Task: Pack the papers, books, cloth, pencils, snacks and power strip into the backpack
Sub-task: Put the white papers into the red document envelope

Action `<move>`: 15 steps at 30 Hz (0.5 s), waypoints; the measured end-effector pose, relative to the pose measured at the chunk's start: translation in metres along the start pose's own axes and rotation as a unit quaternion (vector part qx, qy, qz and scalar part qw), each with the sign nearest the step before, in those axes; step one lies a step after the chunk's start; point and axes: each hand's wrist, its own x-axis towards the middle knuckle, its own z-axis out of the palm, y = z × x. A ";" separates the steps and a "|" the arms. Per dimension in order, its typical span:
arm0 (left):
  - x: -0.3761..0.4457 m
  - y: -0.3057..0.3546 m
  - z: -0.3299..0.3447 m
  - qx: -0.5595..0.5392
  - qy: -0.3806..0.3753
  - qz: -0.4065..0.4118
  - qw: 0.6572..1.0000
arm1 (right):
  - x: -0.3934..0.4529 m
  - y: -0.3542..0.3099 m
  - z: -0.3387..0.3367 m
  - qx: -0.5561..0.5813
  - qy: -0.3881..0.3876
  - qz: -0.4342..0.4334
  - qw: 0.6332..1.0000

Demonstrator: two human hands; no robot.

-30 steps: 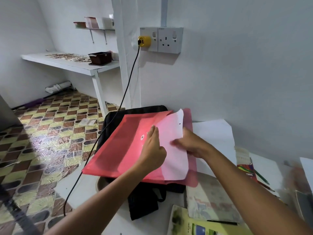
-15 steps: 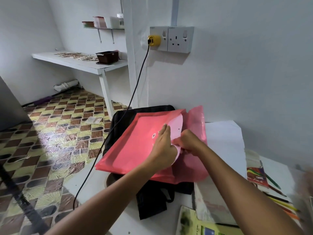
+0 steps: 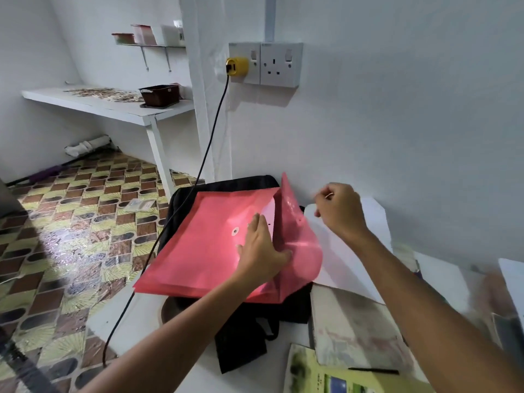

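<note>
Pink folder (image 3: pixel 204 245) is held flat on the black backpack (image 3: pixel 255 333) at the table's (image 3: pixel 136 316) left end.
Left hand (image 3: pixel 262 252) is laid palm down on the folder, fingers straight and together, thumb tucked under the raised flap (image 3: pixel 297 236); white paper (image 3: pixel 269 215) is seen inside. Right hand (image 3: pixel 340 212) is lifted clear above loose white sheets (image 3: pixel 348 251), fingers curled, nothing visibly gripped.
</note>
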 end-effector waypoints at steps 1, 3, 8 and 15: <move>-0.001 0.000 0.004 0.022 0.002 0.001 1.000 | 0.005 0.016 -0.011 -0.031 0.031 0.019 0.999; -0.003 -0.001 0.010 0.061 0.008 0.002 0.998 | 0.011 0.057 -0.025 -0.121 0.019 0.095 0.988; -0.002 0.002 0.019 0.116 0.003 0.015 0.993 | -0.002 0.139 -0.043 -0.079 -0.029 0.322 0.943; 0.003 -0.002 0.023 0.134 0.016 0.018 0.991 | 0.004 0.104 -0.054 0.168 0.017 0.203 0.964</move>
